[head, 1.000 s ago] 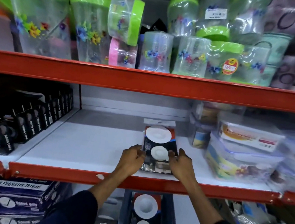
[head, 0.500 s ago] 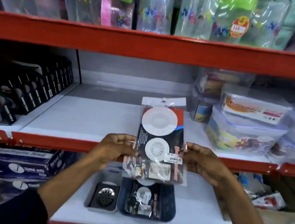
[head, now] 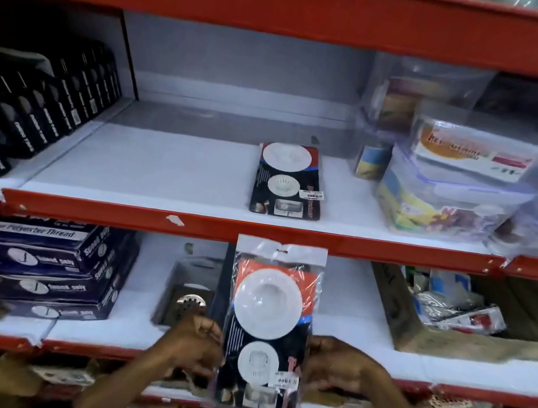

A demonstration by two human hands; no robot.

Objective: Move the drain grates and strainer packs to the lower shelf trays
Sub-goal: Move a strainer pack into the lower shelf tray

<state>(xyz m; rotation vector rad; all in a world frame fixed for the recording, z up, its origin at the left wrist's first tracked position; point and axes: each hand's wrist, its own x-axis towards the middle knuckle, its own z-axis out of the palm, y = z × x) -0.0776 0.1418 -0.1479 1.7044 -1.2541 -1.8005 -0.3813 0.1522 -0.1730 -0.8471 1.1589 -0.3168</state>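
Note:
I hold a strainer pack [head: 266, 328], a clear bag with two white round strainers on a dark and red card, upright in front of the lower shelf. My left hand [head: 194, 345] grips its left edge and my right hand [head: 336, 365] its right edge. Behind the pack, on the lower shelf, a grey tray [head: 180, 281] holds a metal drain grate [head: 190, 303]. A dark tray is mostly hidden behind the held pack. Another strainer pack [head: 288, 180] lies flat on the middle shelf.
Black boxes [head: 31, 115] line the middle shelf's left side; clear food containers [head: 464, 183] stand at its right. On the lower shelf, dark blue thread boxes [head: 52, 263] are stacked at left and a cardboard box [head: 472, 322] of packets sits at right. Red shelf rails [head: 256, 233] cross the view.
Both hands lifted a strainer pack off the middle shelf and brought it down in front of the lower shelf. One pack stays on the middle shelf. The view tilted downward.

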